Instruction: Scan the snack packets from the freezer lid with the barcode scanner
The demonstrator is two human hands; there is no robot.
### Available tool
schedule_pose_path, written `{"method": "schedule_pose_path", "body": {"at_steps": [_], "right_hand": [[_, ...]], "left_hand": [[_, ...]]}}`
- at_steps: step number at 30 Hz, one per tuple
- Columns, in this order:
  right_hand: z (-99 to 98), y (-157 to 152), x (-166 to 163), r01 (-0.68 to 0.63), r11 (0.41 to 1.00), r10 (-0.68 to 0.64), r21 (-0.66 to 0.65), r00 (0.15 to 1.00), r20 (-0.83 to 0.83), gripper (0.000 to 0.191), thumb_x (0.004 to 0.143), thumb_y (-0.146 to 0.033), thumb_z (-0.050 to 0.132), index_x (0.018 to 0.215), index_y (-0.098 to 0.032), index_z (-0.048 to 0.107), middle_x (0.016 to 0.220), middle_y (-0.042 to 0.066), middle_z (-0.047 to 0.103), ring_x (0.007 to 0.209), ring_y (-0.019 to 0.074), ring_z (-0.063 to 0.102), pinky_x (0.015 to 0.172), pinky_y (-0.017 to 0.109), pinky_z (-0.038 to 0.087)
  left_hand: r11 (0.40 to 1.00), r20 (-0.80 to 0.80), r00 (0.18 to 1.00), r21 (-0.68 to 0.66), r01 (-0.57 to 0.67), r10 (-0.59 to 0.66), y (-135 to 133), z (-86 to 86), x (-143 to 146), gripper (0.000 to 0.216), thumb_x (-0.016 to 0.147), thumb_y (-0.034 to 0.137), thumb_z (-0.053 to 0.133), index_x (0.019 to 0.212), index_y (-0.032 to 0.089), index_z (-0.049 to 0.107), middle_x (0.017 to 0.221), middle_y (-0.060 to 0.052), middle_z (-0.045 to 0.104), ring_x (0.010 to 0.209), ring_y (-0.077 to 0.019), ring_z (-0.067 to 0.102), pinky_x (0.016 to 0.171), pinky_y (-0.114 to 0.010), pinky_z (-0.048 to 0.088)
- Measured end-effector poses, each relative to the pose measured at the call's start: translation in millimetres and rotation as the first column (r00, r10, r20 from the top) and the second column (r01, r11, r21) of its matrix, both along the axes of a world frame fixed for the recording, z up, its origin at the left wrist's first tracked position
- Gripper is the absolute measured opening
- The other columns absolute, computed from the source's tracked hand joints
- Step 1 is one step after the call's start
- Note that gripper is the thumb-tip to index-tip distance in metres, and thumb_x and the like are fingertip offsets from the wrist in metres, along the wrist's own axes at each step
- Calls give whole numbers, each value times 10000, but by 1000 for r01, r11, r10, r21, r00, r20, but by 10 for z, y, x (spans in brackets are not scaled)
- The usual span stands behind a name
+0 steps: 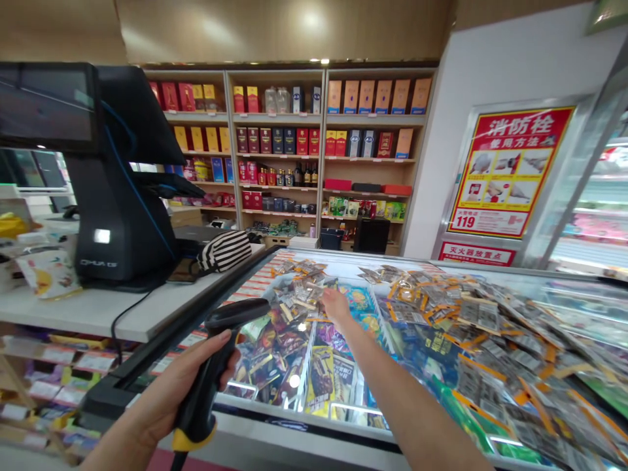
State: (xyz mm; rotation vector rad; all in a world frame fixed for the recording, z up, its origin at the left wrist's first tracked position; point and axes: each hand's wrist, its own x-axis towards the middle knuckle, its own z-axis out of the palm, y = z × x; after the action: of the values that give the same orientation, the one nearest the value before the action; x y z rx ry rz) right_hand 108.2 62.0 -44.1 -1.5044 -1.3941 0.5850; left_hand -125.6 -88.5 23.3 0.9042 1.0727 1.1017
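Note:
My left hand [196, 376] is wrapped round the handle of a black and yellow barcode scanner [209, 366], its head tilted up to the right over the chest freezer's near left edge. My right hand [336, 306] reaches forward over the freezer's glass lid. Its fingers are pinched at a small snack packet [314, 288], partly hidden by the hand, at a small pile of similar packets [299, 271]. A far larger heap of clear packets with orange edges [490, 340] covers the right part of the lid.
Wrapped ice creams [321, 379] lie under the glass. On the left, a counter [132, 314] bears a black checkout terminal [122, 216], a striped bag [226, 250] and a cable. Shelves of boxed bottles [275, 140] stand behind; a red poster [513, 173] hangs right.

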Motion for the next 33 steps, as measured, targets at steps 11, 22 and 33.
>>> {"method": "schedule_pose_path", "body": {"at_steps": [11,22,33], "right_hand": [[-90,-572,1710,493,868,-342,-57,678,650,355,718,-356,420,1003,-207,569,1047,96,554,994,274,469,798,407,364],[-246,-724,1720,303,952,-217,-39,761,612,411,686,-300,431,1071,-179,509,1059,78,555,993,210,489,816,320,363],[-186,-795,1466,79,993,-78,-86,997,16,406,615,-233,444,1008,-165,522,781,34,637,709,173,585,624,258,432]], "left_hand": [[980,5,980,-7,201,-201,100,-143,401,215,684,371,547,694,156,541,560,4,558,436,-84,472,413,-186,381],[944,-41,943,13,330,-329,40,-108,730,241,694,380,528,659,142,533,544,7,552,416,-77,465,395,-184,332],[947,-16,947,2,322,-322,46,-102,787,214,681,356,555,678,149,500,528,13,551,407,-74,469,404,-184,360]]}}
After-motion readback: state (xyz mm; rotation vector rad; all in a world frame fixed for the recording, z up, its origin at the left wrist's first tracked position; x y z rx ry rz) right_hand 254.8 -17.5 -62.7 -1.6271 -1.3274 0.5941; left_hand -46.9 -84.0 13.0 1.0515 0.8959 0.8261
